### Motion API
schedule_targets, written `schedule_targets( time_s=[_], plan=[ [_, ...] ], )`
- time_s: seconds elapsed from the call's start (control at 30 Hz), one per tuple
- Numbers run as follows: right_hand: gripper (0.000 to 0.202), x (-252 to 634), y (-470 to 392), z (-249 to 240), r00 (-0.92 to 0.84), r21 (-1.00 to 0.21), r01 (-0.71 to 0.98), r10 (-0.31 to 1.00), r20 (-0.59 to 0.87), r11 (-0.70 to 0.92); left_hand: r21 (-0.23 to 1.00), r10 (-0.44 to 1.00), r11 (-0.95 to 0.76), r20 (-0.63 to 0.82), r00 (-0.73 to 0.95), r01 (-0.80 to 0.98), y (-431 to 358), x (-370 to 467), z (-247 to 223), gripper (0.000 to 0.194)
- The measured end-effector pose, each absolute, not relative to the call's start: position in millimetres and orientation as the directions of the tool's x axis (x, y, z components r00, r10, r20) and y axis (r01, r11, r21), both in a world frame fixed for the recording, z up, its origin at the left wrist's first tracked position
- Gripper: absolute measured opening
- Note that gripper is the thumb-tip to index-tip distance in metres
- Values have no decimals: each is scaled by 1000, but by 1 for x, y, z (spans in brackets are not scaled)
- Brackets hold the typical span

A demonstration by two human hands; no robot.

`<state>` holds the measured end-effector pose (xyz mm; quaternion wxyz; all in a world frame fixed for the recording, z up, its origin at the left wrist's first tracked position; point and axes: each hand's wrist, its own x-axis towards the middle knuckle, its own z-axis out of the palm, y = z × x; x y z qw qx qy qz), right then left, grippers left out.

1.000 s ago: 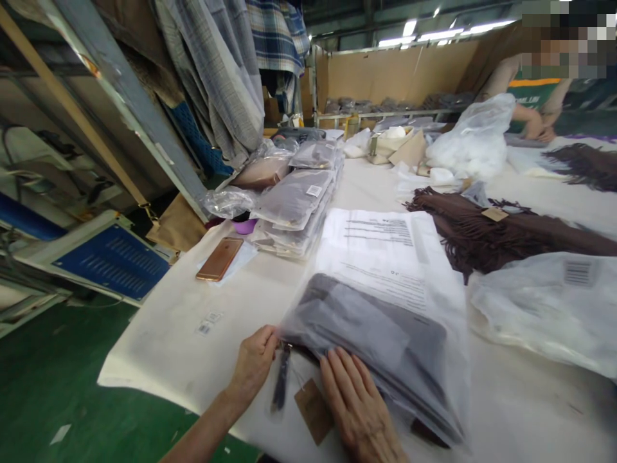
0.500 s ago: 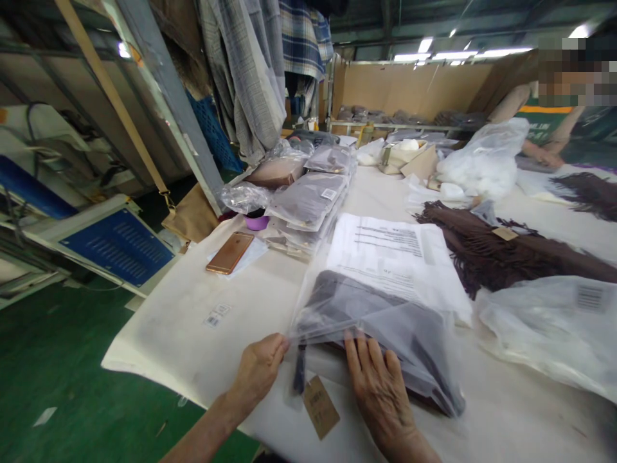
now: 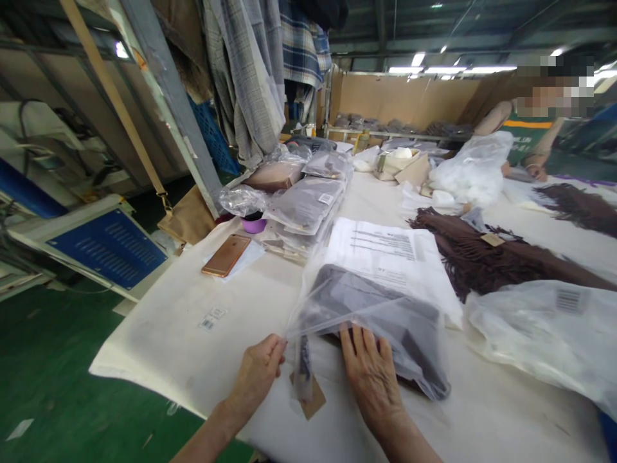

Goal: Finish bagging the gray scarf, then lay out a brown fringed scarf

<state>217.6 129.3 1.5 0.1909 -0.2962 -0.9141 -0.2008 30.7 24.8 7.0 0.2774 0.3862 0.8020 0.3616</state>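
A dark folded item (image 3: 371,302) lies inside a clear plastic bag (image 3: 424,360) near the table's front edge. My left hand (image 3: 263,363) pinches the left corner of the bag's open edge. Fingers spread, my right hand (image 3: 369,366) rests flat on the near edge of the folded item; its fingertips are partly at the bag's opening. Between my hands, a brown paper tag (image 3: 313,397) hangs from dark fringe (image 3: 304,357), partly under the plastic. White printed plastic (image 3: 385,247) lies just behind the bag.
Stacked bagged items (image 3: 308,202) and a phone (image 3: 226,255) lie to the left. Brown fringed scarves (image 3: 506,257) and a white plastic bag (image 3: 544,321) are on the right. A person (image 3: 530,135) stands at the far right. Clothes (image 3: 245,71) hang at the back left.
The plastic now covers part of the fringe and the tag, which has turned. My right hand has shifted slightly. The whole view has moved a little, and the person's arms have changed position.
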Motion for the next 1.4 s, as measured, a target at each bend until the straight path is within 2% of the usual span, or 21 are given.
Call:
schedule_targets(
  time_s=[0.1, 0.2, 0.27, 0.37, 0.47, 0.53, 0.63, 0.73, 0.83, 0.9, 1.0, 1.1, 1.2, 1.3, 1.4],
  plan=[
    [44, 212, 116, 12, -781, 111, 472, 357, 511, 874, 818, 789, 480, -245, -564, 316, 28, 33, 9, 34],
    [32, 201, 98, 9, -831, -133, 293, 321, 454, 947, 838, 777, 483, -276, -565, 255, 30, 35, 9, 33],
    [29, 191, 89, 1, -814, -265, 316, 404, 417, 911, 849, 779, 477, -287, -558, 228, 31, 35, 9, 33],
    [48, 177, 82, -10, -725, -421, 467, 610, 321, 777, 861, 782, 465, -292, -551, 204, 33, 37, 10, 33],
    [54, 167, 82, -9, -613, -564, 612, 783, 105, 555, 870, 783, 453, -284, -553, 194, 36, 39, 13, 32],
    [49, 162, 85, 0, -563, -607, 675, 824, -58, 419, 874, 784, 449, -284, -552, 188, 37, 40, 15, 31],
    [31, 157, 94, 14, -545, -624, 720, 804, -238, 303, 872, 784, 456, -296, -546, 180, 38, 40, 16, 31],
    [8, 155, 107, 21, -584, -656, 701, 753, -303, 280, 864, 781, 470, -311, -541, 181, 35, 38, 17, 31],
    [11, 158, 121, 22, -633, -702, 666, 690, -352, 253, 845, 779, 491, -317, -542, 212, 25, 39, 18, 25],
    [12, 162, 128, 23, -660, -723, 645, 656, -366, 246, 773, 784, 533, -296, -546, 345, 15, 44, 18, 14],
    [14, 170, 133, 27, -682, -708, 634, 654, -326, 309, 573, 812, 562, -243, -530, 597, 4, 59, 16, 16],
    [14, 179, 131, 28, -671, -627, 660, 700, -244, 414, 464, 821, 566, -246, -515, 681, 2, 73, 13, 20],
    [27, 186, 130, 24, -689, -431, 662, 724, -29, 613, 424, 804, 594, -288, -520, 684, 8, 80, 14, 18],
    [34, 191, 132, 17, -718, -141, 621, 631, 295, 771, 401, 781, 625, -325, -533, 670, 14, 79, 17, 16],
    [32, 195, 131, 12, -709, -19, 585, 523, 473, 811, 383, 755, 655, -355, -551, 651, 17, 78, 20, 16]
  ],
)
